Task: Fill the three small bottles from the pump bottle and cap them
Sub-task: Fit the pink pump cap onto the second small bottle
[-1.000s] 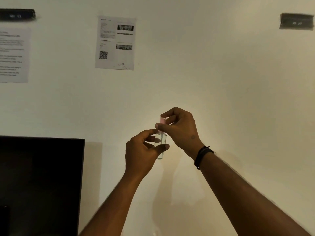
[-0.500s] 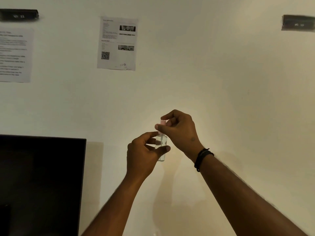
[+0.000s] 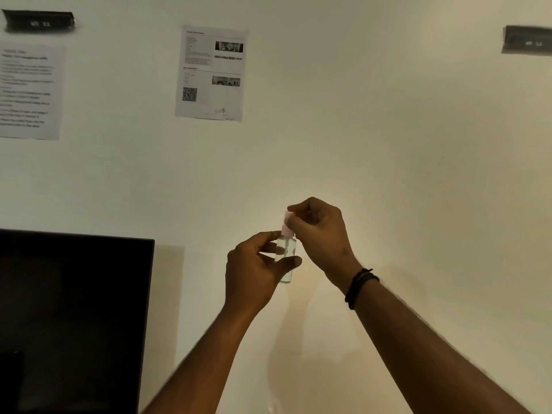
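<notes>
A small clear bottle [image 3: 286, 249] is held up in front of the wall, upright, with clear liquid inside. My left hand [image 3: 254, 273] grips its body between thumb and fingers. On its neck sits a pale pink cap [image 3: 287, 224], pinched by my right hand [image 3: 322, 234] from above. A dark band circles the right wrist. The pump bottle and the other small bottles are out of view.
A dark monitor [image 3: 71, 318] fills the lower left. Printed sheets hang on the wall: one in the top centre [image 3: 210, 73], another at the left edge [image 3: 28, 91]. Two dark labels [image 3: 38, 20] [image 3: 527, 43] sit high on the wall.
Both hands with the bottle have sunk slightly in view. The pink cap sits lower on the neck than before, with the right fingers shifted around it.
</notes>
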Motion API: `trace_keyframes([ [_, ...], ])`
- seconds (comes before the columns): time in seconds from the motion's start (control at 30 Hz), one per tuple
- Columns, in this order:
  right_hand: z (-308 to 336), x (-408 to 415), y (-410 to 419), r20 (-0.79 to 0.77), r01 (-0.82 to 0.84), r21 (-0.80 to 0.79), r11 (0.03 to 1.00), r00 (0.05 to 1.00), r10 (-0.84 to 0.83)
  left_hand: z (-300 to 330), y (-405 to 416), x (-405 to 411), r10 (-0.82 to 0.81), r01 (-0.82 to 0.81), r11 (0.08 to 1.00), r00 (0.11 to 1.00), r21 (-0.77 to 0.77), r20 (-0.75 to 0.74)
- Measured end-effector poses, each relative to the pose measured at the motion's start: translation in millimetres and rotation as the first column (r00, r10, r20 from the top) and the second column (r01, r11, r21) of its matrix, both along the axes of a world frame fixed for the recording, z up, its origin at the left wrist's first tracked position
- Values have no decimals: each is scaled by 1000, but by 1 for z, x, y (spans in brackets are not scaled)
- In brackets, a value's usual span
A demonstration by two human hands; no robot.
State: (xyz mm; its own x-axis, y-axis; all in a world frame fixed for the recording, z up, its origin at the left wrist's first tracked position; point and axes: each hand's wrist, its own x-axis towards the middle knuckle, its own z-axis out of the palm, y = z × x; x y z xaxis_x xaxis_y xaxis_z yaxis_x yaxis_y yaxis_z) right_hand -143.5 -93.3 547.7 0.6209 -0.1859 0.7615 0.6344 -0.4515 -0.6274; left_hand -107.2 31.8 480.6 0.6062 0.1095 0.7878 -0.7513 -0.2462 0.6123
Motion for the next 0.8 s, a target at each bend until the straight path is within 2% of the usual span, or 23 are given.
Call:
trace_keyframes([
  [0.1,-1,0,-1,1,-24,-19,1000,1000,24,0,2,0,5,-5,1000,1000,-3,1],
  [0.3,-4,-1,1,46,103,-76,992,994,-100,-4,-2,-5,-11,11,1000,1000,16,20],
  [0.43,-9,0,3,24,-2,25,1000,1000,1,-3,-2,-3,-14,14,1000,1000,12,14],
  [0.53,-11,0,3,31,-29,26,999,999,28,-2,0,-2,11,-11,1000,1000,9,17],
  [0.7,-8,-1,3,16,54,-64,996,998,-54,-7,-1,-1,12,-12,1000,1000,3,24],
  [0.8,-9,-1,5,16,61,-40,997,998,-60,-8,-2,-3,-8,8,1000,1000,2,17],
])
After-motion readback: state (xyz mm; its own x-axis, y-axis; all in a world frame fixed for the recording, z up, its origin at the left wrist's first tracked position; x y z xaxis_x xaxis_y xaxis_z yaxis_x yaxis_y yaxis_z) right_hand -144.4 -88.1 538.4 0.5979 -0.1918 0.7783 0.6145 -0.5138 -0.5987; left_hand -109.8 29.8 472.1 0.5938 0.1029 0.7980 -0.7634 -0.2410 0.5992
